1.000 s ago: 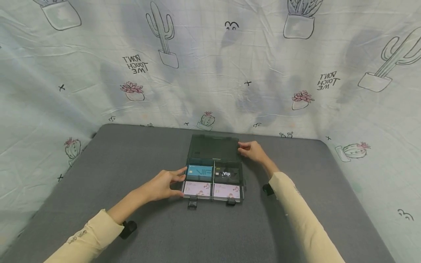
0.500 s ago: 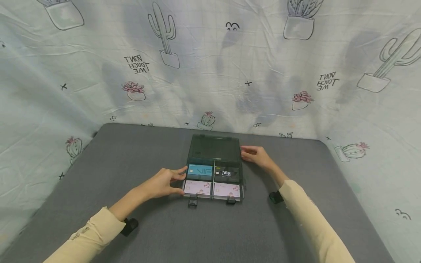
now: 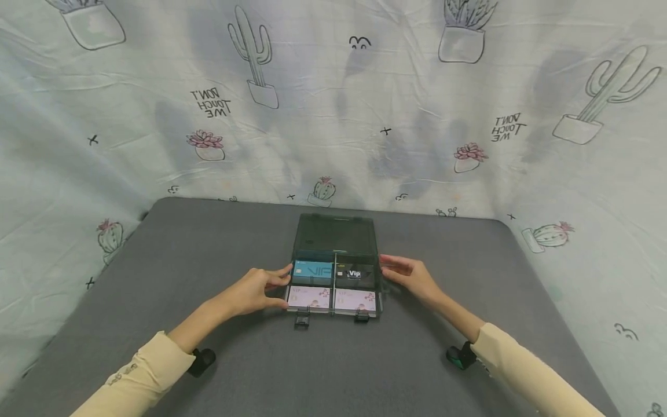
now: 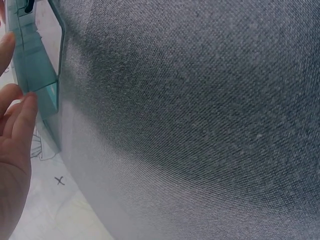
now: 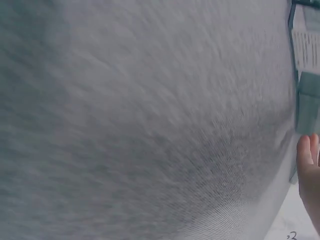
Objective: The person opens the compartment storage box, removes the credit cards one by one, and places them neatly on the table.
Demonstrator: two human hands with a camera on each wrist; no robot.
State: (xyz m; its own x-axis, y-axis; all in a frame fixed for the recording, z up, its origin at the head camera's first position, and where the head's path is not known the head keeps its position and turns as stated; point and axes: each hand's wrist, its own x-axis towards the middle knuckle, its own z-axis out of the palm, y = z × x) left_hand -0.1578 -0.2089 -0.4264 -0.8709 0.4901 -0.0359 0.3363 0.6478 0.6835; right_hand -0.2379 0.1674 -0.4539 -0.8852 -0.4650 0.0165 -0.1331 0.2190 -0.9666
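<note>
A translucent dark green card box (image 3: 334,237) lies on the table with its lid laid back. Its compartments hold a blue VIP card (image 3: 312,270), a black Vip card (image 3: 355,274) and two pink VIP cards, the left pink card (image 3: 308,297) and the right pink card (image 3: 355,300). My left hand (image 3: 252,292) touches the box's left side, thumb near the front corner and fingers farther back. My right hand (image 3: 414,278) is at the right side, fingers extended beside the hinge area; firm contact is unclear. Two latches hang open at the front, including the left latch (image 3: 302,319).
The grey table (image 3: 250,370) extends around the box. Behind it and at both sides hangs a pale curtain (image 3: 333,116) printed with cacti. Black wrist devices sit by both cuffs, the left device (image 3: 202,362) and the right device (image 3: 461,355).
My right hand has left the lid's right edge and come toward me along the box's side. My left hand stays at the left side. The lid remains laid back.
</note>
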